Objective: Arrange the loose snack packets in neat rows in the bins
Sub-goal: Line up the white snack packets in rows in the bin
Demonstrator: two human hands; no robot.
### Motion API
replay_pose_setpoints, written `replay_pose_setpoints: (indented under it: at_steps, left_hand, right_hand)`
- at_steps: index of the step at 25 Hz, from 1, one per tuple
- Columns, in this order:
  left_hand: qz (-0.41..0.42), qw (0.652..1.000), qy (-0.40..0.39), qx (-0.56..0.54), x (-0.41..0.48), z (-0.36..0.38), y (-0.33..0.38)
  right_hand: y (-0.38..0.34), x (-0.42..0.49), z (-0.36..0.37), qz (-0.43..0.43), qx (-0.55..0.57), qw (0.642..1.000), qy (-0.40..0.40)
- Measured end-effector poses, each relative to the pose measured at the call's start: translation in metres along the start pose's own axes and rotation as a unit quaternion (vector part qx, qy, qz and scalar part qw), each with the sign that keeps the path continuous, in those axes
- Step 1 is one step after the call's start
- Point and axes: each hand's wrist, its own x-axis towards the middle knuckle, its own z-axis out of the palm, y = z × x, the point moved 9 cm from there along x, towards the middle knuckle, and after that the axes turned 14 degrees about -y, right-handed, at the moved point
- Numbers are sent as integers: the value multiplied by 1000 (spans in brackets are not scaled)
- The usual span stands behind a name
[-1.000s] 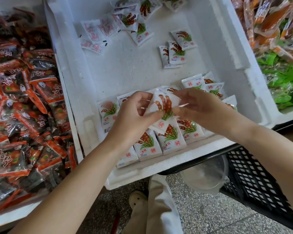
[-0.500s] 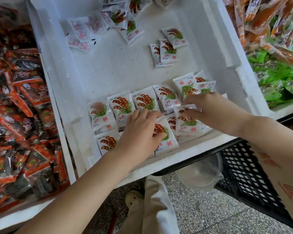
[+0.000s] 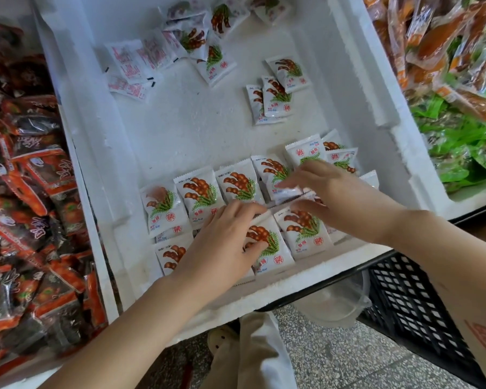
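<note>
A white foam bin holds small white snack packets printed with brown pods and green leaves. Two rows of packets lie side by side at its near end. My left hand lies flat on the front row, fingers straight, thumb on one packet. My right hand hovers over the right end of the rows and pinches a blurred white packet between fingers and thumb. Loose packets lie scattered at mid bin, and more, some face down, at the far end.
A bin of red and black packets adjoins on the left. On the right, another bin holds orange and green packets. Below the bin's front edge are a black crate, a clear plastic tub and speckled floor.
Both hands came down from holding one packet in the air. My left hand now lies flat on the front row. My right hand shifted up and right with a packet.
</note>
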Motion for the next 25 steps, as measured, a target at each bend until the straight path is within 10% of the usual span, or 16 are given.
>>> replay_pose_setpoints:
  at_steps: [8,17,25]
  left_hand:
    - [-27,984,161,-72,90,-102,-18]
    - [-193,937,184,-227,189,-115,-52]
    - [-136,901,195,-362,181,-91,-49]
  right_hand:
    - [92,73,-65,157,88,978,103]
    - [147,126,-73,255,169,939,161]
    - [143,105,-76,245,370,872,205]
